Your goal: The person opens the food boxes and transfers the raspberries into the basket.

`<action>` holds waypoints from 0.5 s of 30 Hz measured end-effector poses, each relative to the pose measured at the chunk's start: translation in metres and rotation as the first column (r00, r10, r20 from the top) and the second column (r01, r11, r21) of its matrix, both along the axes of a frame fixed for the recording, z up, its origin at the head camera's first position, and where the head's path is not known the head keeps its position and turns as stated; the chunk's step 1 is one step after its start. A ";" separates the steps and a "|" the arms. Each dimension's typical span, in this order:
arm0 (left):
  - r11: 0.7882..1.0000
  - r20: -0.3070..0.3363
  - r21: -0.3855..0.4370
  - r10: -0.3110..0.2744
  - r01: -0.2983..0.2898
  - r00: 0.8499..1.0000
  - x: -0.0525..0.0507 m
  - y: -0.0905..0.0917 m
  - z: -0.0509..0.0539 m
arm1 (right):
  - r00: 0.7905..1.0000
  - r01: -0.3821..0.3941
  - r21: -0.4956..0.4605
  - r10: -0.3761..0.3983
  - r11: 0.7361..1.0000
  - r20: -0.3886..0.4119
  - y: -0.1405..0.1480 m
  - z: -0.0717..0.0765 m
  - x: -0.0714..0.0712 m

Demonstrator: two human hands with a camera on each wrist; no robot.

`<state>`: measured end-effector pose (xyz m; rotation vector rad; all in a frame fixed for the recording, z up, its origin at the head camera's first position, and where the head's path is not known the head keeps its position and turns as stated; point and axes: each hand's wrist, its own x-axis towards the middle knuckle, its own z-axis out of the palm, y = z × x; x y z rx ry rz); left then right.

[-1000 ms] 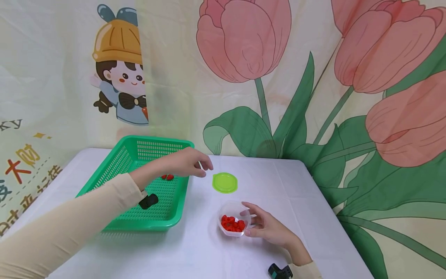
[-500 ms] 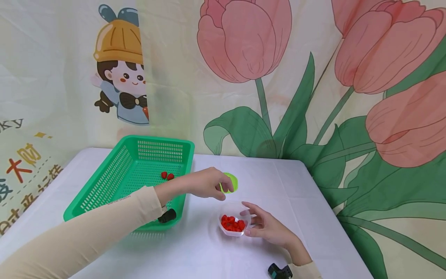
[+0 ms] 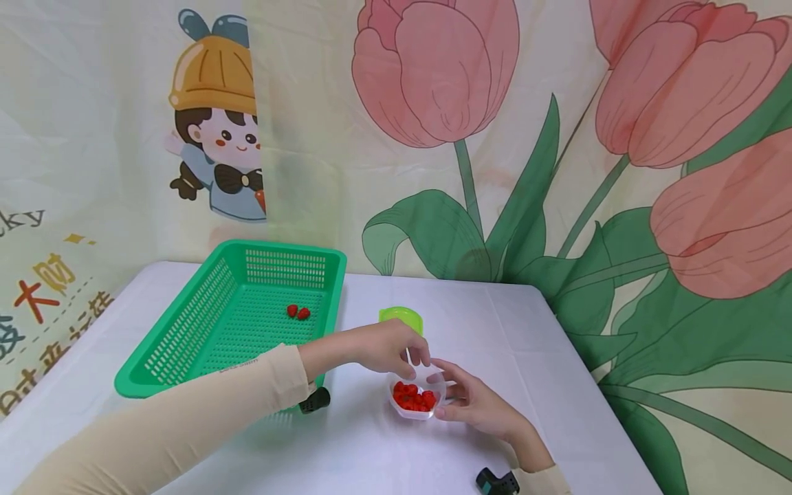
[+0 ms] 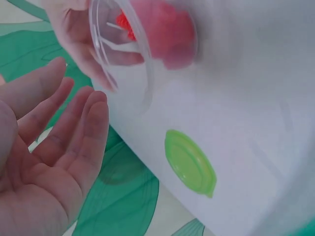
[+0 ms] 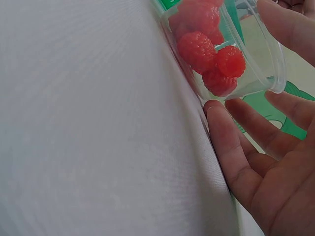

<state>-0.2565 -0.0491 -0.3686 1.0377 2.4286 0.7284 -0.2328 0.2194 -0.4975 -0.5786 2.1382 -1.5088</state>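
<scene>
A clear plastic container point(image 3: 411, 412) with several raspberries point(image 5: 197, 51) in its bottom stands on the white-covered table. My right hand point(image 3: 479, 404) holds it from the right side, fingers and thumb curved about its wall. Over the container's far left rim hovers my left hand point(image 3: 391, 347), its fingers loosely bent. In the left wrist view nothing lies between the left hand's point(image 4: 59, 142) fingers and thumb, and the container's mouth is beside them. Behind that hand lies a light green lid point(image 3: 402, 318), partly covered by it in the head view.
A green perforated basket point(image 3: 232, 323) stands on the left of the table, with two raspberries point(image 3: 298, 312) inside near its right wall. My left forearm passes over its front right corner. A fabric backdrop point(image 3: 309, 137) with printed tulips hangs behind the table.
My left hand has moved from above the basket's right rim rightward and nearer, past the lid to the container's rim. The right hand and the container have stayed put.
</scene>
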 end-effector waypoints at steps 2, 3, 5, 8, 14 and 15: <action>1.000 0.015 0.003 0.008 -0.008 1.000 0.003 0.002 -0.003 | 1.000 0.003 0.003 -0.003 1.000 0.002 0.000 0.000 0.000; 1.000 0.022 0.002 0.011 -0.011 1.000 0.005 0.003 -0.004 | 1.000 0.006 0.004 -0.006 1.000 0.003 -0.001 0.001 0.000; 1.000 0.023 -0.004 0.011 -0.011 1.000 0.007 0.005 -0.008 | 1.000 0.007 0.005 -0.007 1.000 0.004 -0.001 0.001 0.000; 1.000 0.018 -0.015 0.008 -0.008 1.000 0.008 0.006 -0.014 | 1.000 0.008 0.005 -0.008 1.000 0.007 -0.001 0.001 0.000; 1.000 0.028 -0.019 0.000 0.001 1.000 0.009 0.009 -0.027 | 1.000 0.010 0.008 -0.010 1.000 -0.006 -0.001 0.001 0.000; 1.000 0.029 -0.021 -0.003 0.004 1.000 0.009 0.009 -0.028 | 1.000 0.012 0.011 -0.012 1.000 -0.008 -0.001 0.001 0.001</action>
